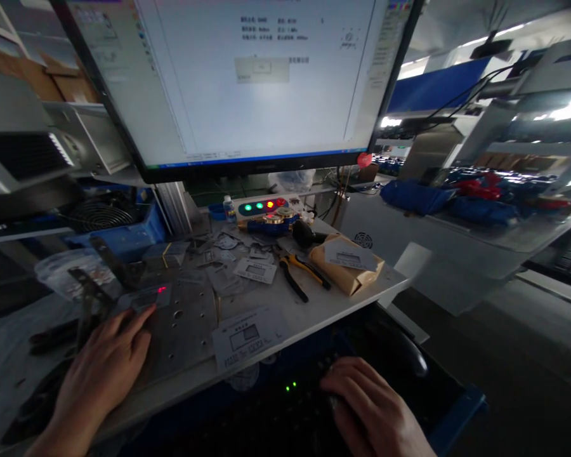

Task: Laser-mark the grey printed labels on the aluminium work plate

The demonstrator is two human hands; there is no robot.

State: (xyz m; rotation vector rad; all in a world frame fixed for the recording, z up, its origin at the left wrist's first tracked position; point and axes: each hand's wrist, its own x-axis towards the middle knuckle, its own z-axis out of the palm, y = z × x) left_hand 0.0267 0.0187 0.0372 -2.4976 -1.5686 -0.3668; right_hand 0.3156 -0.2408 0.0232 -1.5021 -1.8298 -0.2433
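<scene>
My left hand (107, 362) lies with its fingers stretched out over the metal base plate (183, 330). Its fingertips reach the near edge of a thin nameplate (147, 296), where a red light mark shows. Beside it stand dark metal clamp arms (92, 289). Below the bench edge, my right hand (374, 406) rests palm down with slightly bent fingers on the right part of a dark keyboard (266, 416), holding nothing. A black computer mouse (406, 352) sits just beyond it. A larger printed plate (247, 337) lies between the hands.
A monitor (266, 120) overhangs the bench. Behind the plates are yellow-black pliers (304, 274), a brown paper-wrapped packet (354, 279), scattered metal plates (257, 270), a blue-and-brass meter body (271, 223) and a panel with lit buttons (247, 207). A clear plastic bag (76, 273) is at left.
</scene>
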